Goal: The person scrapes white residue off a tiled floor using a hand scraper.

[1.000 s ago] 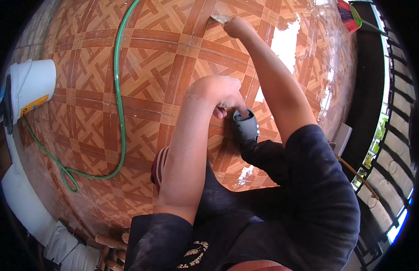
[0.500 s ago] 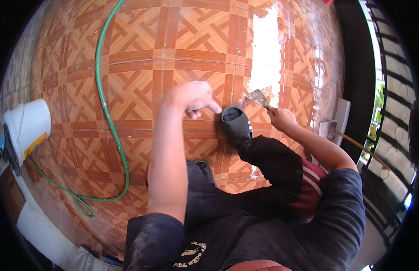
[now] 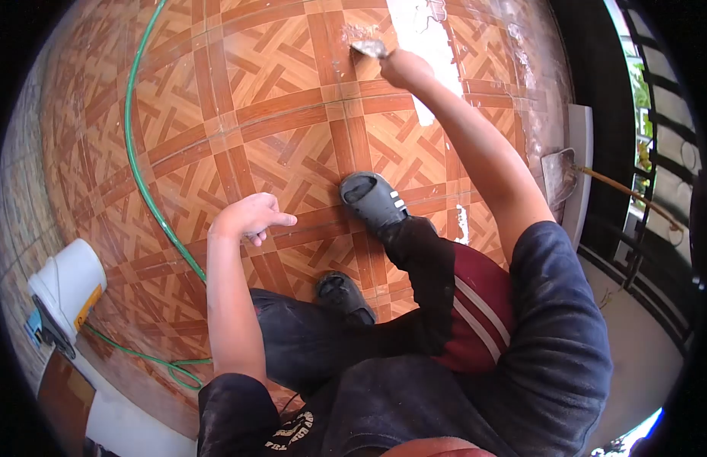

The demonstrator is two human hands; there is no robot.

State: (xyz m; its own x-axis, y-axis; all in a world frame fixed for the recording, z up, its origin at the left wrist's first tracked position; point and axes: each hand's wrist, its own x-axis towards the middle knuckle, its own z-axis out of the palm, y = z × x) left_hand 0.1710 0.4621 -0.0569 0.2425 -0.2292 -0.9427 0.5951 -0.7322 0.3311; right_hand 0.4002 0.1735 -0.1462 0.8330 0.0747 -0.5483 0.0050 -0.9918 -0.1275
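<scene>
My right hand (image 3: 406, 68) grips a putty knife (image 3: 368, 49), with its blade down at the wood-patterned tile floor (image 3: 273, 148). Small bits of pale residue lie on the wet tile around the blade. Nothing shows in my left hand (image 3: 254, 216), which hangs above the floor near my knee. One digit points out to the right there, while the other fingers are loosely bent and apart. My grey clogs stand on the tiles, one clog (image 3: 372, 202) forward and the other clog (image 3: 344, 297) further back.
A green hose (image 3: 138, 171) curves across the floor on the left. Beside it stands a white bucket (image 3: 68, 278) with a dark tool hung on its side. Against the right wall leans a shovel (image 3: 557, 177) with a wooden handle, near a barred gate (image 3: 662, 152).
My right hand has reached forward and left with the putty knife, away from my front clog. My left hand has drawn back and left, and the camera view has turned.
</scene>
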